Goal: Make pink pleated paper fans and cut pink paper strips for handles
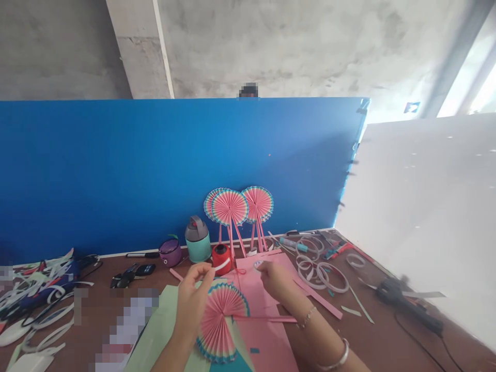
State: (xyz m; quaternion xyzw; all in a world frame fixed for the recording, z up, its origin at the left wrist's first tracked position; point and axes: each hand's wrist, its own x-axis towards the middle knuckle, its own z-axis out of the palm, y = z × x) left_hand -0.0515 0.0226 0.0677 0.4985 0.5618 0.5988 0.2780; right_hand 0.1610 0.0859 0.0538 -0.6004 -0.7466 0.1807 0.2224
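My left hand (196,284) is raised over the worktable, thumb and fingertips pinched on one end of a narrow white strip (222,265). To its right, my right hand (276,280) is closed with its fingertips together; a small pale bit shows at them, too small to name. Below and between both hands lies a round pleated paper fan (221,336), pink with a blue and cream edge, not fully closed into a circle. Its pink paper handle strips (267,319) point right, beneath my right forearm. Pink paper (281,345) and green paper (157,323) lie under it.
Finished-looking fans (230,207) lean on the blue partition (116,170). Before it stand a teal container (198,248), a purple pot (169,252) and a red one (221,256). Clear tape-like rings (333,277) and a black corded tool (411,305) lie right; scrap strips (54,289) pile left.
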